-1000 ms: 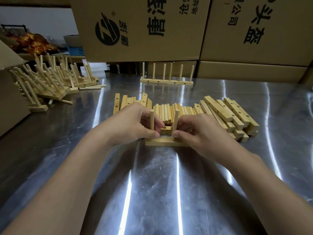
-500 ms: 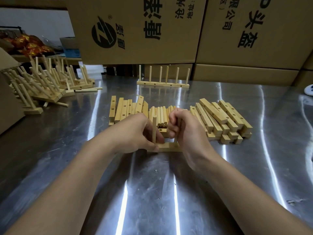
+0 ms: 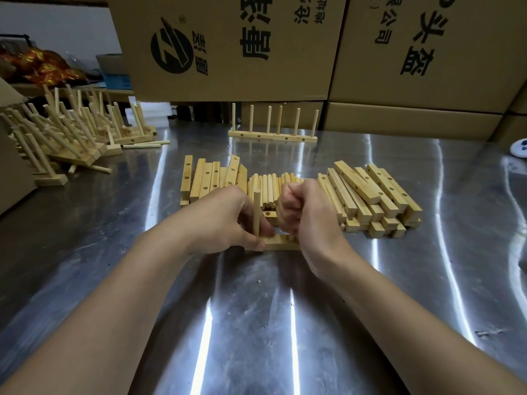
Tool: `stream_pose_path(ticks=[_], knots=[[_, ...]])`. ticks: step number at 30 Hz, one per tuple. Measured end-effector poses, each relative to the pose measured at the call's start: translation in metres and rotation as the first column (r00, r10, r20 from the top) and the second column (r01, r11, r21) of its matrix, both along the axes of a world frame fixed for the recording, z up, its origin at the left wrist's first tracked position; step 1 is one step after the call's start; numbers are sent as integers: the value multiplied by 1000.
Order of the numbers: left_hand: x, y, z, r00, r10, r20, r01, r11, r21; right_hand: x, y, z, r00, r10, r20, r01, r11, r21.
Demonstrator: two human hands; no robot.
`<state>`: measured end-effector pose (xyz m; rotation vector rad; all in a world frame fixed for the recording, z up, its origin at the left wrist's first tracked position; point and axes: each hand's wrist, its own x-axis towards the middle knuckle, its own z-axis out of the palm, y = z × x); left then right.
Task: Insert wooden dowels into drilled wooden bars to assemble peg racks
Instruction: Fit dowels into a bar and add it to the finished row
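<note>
1. The bar [image 3: 281, 244] lies flat on the steel table [image 3: 256, 323], with bare metal on its near side.
2. The left hand [image 3: 225, 220] pinches the bar's left end with thumb and curled fingers, at the foot of an upright dowel [image 3: 257, 209].
3. The right hand [image 3: 305, 215] is a tight fist round a second dowel [image 3: 291, 238] over the bar's right end; only its foot shows.
4. Just behind the bar lie loose dowels [image 3: 268, 189], flanked by drilled bars [image 3: 211, 181] on the left and stacked bars [image 3: 370, 198] on the right.
5. Well behind the bar, a finished rack [image 3: 273, 136] stands before cardboard boxes [image 3: 228, 81].
</note>
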<state>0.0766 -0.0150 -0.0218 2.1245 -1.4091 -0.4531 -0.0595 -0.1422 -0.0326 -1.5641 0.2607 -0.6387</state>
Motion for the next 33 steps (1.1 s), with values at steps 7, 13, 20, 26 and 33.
stream_pose_path(ticks=[7,13,20,26,33], knots=[[1,-1,-1,1000,3,12,-2,1000,-21,-1,1,-2,998,43,39,-44,999,11],[3,-1,-2,1000,-6,14,6,1000,-19,-1,0,-3,999,43,26,-43,999,-15],[-2,3,0,1000,8,-17,-9,1000,-19,-3,4,1,1000,27,-9,-27,1000,-3],[-9,3,5,1000,13,-25,-13,1000,2,-11,4,6,994,23,-107,-28,998,-52],[1,8,5,999,51,-14,-51,999,12,-33,-42,29,962,-272,-16,264,946,-189]])
